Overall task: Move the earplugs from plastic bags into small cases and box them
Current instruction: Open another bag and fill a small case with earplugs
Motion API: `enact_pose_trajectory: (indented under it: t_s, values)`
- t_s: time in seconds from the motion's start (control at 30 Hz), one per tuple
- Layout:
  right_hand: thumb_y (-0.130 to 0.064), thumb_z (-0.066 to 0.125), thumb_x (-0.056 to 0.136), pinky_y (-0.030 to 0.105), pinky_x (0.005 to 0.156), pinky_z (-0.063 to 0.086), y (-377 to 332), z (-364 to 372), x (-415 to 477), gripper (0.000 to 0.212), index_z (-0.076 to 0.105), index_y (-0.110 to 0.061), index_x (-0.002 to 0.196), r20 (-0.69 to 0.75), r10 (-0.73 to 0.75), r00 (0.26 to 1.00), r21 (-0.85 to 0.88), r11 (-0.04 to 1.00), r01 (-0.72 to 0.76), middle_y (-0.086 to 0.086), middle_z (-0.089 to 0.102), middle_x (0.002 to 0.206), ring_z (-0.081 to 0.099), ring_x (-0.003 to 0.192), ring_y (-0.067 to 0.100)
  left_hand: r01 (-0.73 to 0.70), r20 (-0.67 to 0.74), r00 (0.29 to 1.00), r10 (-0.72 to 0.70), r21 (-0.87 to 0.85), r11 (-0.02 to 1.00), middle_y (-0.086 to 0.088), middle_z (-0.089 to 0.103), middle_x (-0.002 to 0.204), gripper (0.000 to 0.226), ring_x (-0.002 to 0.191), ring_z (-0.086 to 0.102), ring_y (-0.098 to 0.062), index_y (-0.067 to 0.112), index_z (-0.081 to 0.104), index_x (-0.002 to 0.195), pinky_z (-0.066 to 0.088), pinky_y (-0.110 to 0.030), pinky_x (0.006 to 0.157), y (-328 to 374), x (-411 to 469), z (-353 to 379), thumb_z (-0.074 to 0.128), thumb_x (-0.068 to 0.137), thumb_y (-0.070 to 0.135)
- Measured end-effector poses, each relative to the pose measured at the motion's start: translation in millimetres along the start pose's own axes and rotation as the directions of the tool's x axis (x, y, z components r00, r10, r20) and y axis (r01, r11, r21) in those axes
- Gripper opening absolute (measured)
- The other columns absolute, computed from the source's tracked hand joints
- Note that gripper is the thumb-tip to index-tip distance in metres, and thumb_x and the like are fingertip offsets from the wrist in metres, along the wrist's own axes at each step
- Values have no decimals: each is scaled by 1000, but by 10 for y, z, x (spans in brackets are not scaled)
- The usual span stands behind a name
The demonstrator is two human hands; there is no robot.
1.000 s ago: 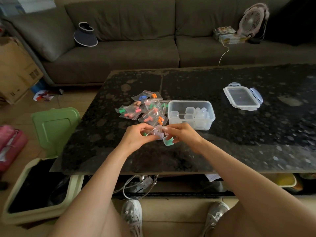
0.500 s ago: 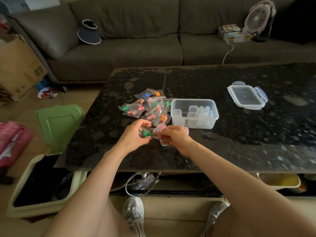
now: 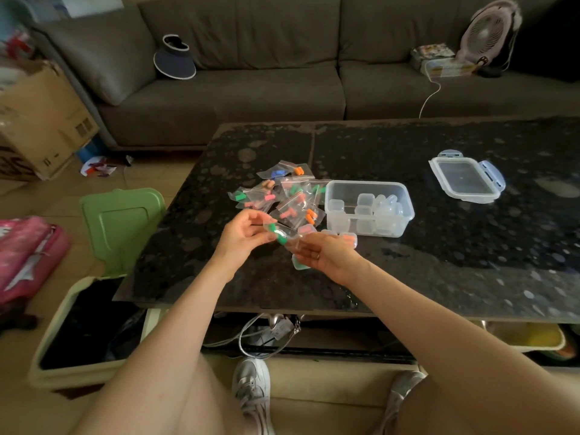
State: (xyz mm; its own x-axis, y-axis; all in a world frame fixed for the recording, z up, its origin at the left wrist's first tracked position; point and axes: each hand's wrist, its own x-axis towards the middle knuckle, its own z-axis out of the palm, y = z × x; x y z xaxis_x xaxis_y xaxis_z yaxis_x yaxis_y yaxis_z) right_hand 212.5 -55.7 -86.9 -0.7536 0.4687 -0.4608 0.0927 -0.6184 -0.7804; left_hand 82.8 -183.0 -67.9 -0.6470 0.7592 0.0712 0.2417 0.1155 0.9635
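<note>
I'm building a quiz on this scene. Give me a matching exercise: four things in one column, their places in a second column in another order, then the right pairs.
Things
1. clear box
2. box lid
3. visor
4. green-earplug bag

Places
A. on the sofa
B. held between the left hand and the right hand
C. alone on the table, far right
D. on the table beside the pile of bags

Pairs: 1-D, 2-C, 3-A, 4-B
</note>
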Motion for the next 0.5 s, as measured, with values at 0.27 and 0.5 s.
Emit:
enact_pose_trajectory:
  t_s: [0.27,0.5]
  values:
    - [-1,52,94,44,87,55,11,40,21,31,50,9,124,53,-12,999,20,1000,10,20,66,107,67,94,29,84,78,994,-75,-113,990,-1,62,122,63,112,59,-9,26,41,131,45,-29,99,-85,32,77,71,80,5]
    - [-12,60,93,34,86,56,-43,62,48,25,61,-1,115,-18,-110,994,-259,960,102,17,69,108,68,99,25,149,1,989,-150,-154,977,-1,63,122,63,114,60,-14,21,42,138,46,-43,103,-157,98,50,69,83,7]
